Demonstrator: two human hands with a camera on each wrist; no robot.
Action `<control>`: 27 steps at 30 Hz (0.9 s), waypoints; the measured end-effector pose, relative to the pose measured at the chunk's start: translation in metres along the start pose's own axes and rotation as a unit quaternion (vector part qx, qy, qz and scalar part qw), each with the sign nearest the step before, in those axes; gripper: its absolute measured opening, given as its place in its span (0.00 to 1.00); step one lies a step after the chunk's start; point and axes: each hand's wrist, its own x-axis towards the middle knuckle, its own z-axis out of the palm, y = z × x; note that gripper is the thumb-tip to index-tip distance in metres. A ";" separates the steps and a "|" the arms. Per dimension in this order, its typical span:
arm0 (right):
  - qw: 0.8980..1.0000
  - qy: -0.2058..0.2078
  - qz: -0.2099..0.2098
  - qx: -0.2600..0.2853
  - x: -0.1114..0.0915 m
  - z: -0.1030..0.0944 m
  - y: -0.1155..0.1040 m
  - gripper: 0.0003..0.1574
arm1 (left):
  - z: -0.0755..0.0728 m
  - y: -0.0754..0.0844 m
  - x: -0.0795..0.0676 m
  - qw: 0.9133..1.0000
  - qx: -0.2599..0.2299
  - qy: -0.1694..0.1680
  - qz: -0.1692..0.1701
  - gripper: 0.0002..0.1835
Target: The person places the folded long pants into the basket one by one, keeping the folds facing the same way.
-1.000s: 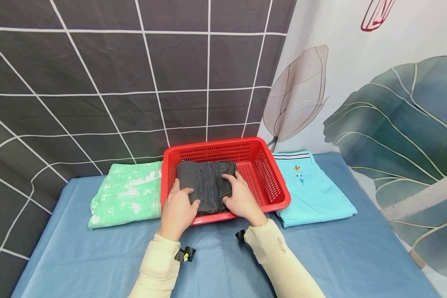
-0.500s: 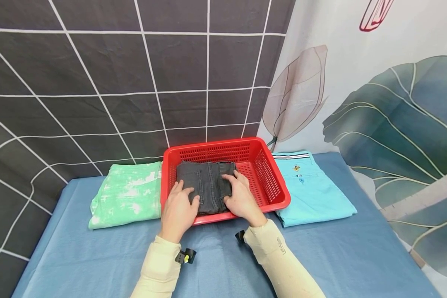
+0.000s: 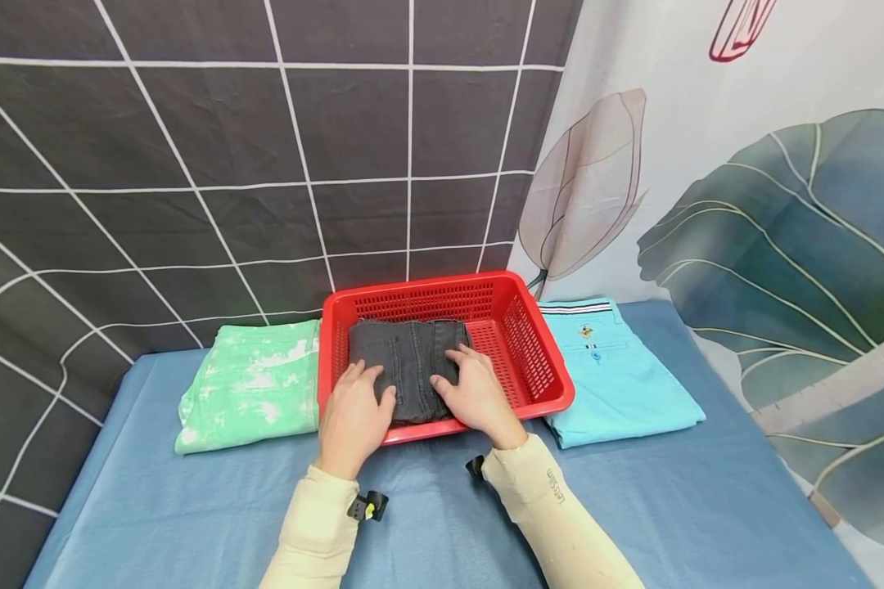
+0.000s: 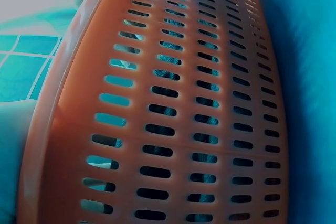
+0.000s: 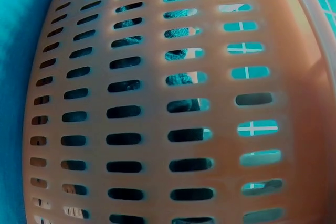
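A folded pair of dark grey jeans (image 3: 405, 360) lies in the left part of a red plastic basket (image 3: 552, 401). My left hand (image 3: 352, 419) reaches over the basket's front rim and touches the jeans' front left part with loosely extended fingers. On their right part rests my right hand (image 3: 479, 393), its fingers spread over the cloth. In the left wrist view the slotted basket wall (image 4: 181, 119) fills most of the picture and hides the hand. The right wrist view also shows mainly the basket wall (image 5: 152, 124), with dark cloth behind its slots.
A folded green-and-white garment (image 3: 254, 384) lies against the basket's left side. To the right is a folded light blue garment (image 3: 619, 376) with a striped waistband. Everything stands on a blue cloth-covered table (image 3: 427, 507). A dark gridded curtain (image 3: 228, 139) hangs behind.
My right hand's fingers and thumb have shifted slightly on the jeans, from the right edge to flatter on top. The left fingers have moved back a little. The basket has stayed put.
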 end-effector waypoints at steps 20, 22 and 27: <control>1.000 -0.018 0.002 -0.011 -0.002 0.000 -0.002 0.37 | 0.001 0.000 0.002 0.997 0.037 -0.063 -0.009 0.26; 1.000 -0.013 -0.002 -0.008 -0.003 0.000 -0.001 0.37 | 0.001 0.000 0.001 0.998 0.034 -0.057 -0.008 0.26; 1.000 -0.003 -0.009 0.000 -0.004 0.001 0.000 0.36 | 0.001 -0.001 0.000 0.998 0.029 -0.049 -0.003 0.26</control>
